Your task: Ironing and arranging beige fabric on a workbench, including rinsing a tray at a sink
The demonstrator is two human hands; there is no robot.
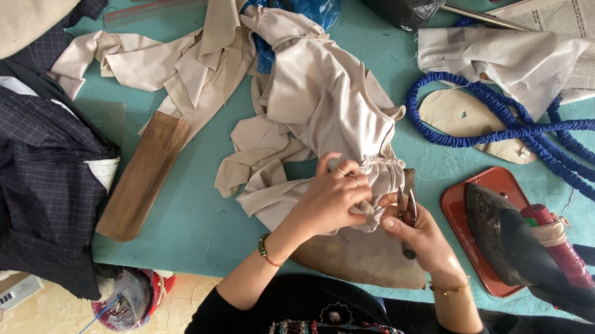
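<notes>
Centrally, the beige garment (pixel 322 113) lies crumpled on the teal table (pixel 196 216), its gathered edge nearest. Left hand (pixel 334 194) pinches that edge; right hand (pixel 415 231) grips small scissors (pixel 408 208) beside it.

Head-worn view, straight down, close over the turquoise table (pixel 196 216) (near edge).

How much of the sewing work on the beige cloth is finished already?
Looks done: the beige garment already has a gathered edge. In hand: the left hand pinches the cloth by that edge while the right hand holds small scissors against it. Seemingly left: loose beige strips lie aside, and the iron rests unused on its red tray. How much trimming remains cannot be told.
</notes>
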